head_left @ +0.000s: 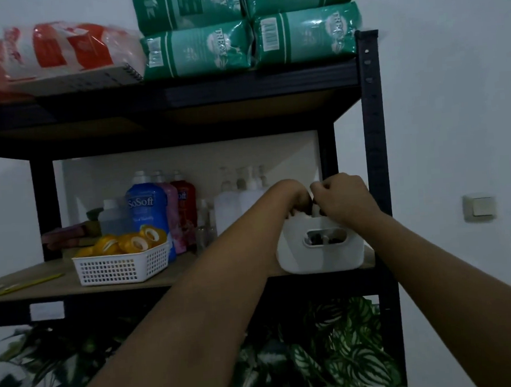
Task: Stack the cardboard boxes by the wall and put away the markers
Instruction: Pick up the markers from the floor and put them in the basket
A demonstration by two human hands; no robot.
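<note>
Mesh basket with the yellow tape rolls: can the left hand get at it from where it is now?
Probably yes. The left hand is at the white caddy, and the mesh basket sits further left on the same shelf at its front edge, with nothing standing between them.

On the middle shelf (58, 282), a handled bin (320, 250) sits at the right front corner, both hands over its top: left hand (294, 198), right hand (344, 200). A mesh basket (122, 267) holding tape rolls (127, 243) stands left of it near the front edge, bottles (158, 206) behind. Packs (249, 42) lie on the top shelf's right end
</note>
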